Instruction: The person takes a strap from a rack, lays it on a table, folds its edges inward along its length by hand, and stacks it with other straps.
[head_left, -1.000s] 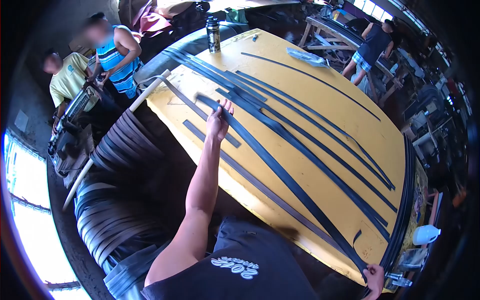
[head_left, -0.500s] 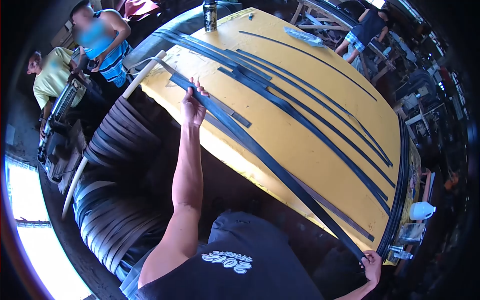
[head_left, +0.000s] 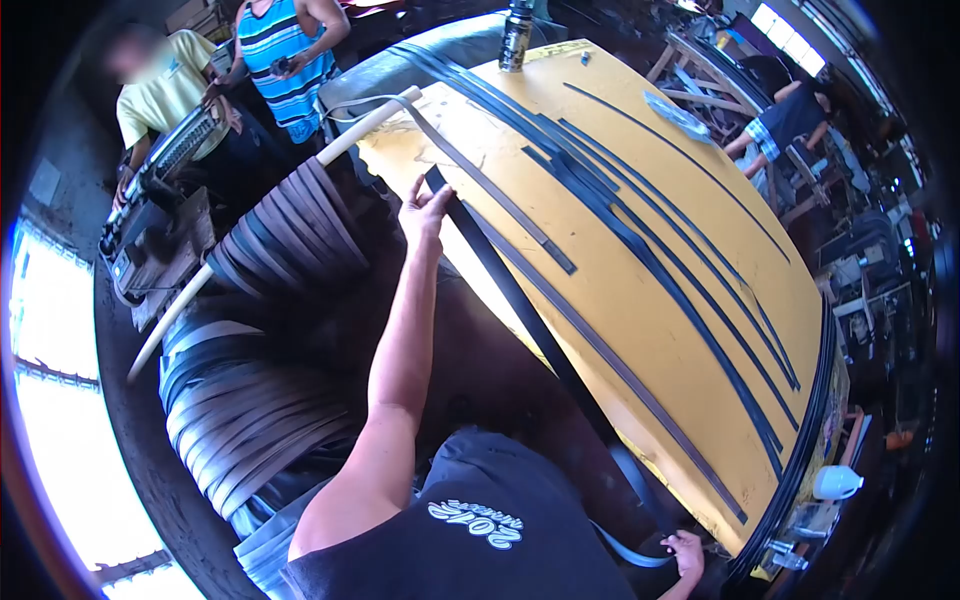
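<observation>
My left hand point(head_left: 425, 212) is closed on the upper end of a long black rubber strip point(head_left: 530, 328), near the table's left corner. From there the strip runs down along the near edge of the yellow table point(head_left: 690, 330), partly off it. At the lower right, my right hand point(head_left: 686, 553) pinches the strip's lower part, where a tail curls back to the left. A brown strip point(head_left: 620, 365) lies along the table's near side. Beside it, another narrow strip point(head_left: 500, 197) reaches in from the table's far left end.
Several dark strips point(head_left: 640, 245) lie across the table. A spray can point(head_left: 515, 38) stands at the far edge, a white jug point(head_left: 836, 483) at the right. Bundled strips hang on a pole point(head_left: 190, 305) at left. Two people stand beyond; another person point(head_left: 785, 120) bends at the back right.
Both hands have moved the strip off the tabletop toward me, past the near edge. The strip's lower end now curls by my right hand. The view has shifted.
</observation>
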